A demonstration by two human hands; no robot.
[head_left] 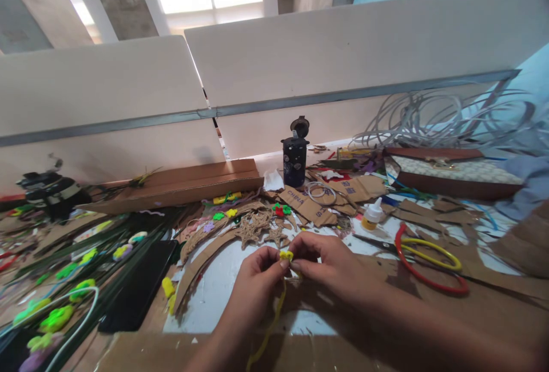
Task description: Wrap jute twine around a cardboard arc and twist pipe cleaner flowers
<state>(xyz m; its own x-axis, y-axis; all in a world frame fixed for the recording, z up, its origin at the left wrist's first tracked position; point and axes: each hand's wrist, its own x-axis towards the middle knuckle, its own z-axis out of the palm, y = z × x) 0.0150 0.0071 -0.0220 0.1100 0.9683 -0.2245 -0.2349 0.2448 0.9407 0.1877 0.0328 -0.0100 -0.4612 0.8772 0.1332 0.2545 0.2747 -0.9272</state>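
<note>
To the right of a cardboard strip (198,269), I see the left hand (259,274) and right hand (323,260), fingertips closed, pinching a yellow piece (286,255) between them. Farther right, a glue bottle (372,215) stands near scissors (400,247).

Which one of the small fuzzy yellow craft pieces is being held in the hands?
The small fuzzy yellow piece held between the left hand and right hand, above a thin yellow strand; the other yellow pieces lie apart from both hands.
</note>
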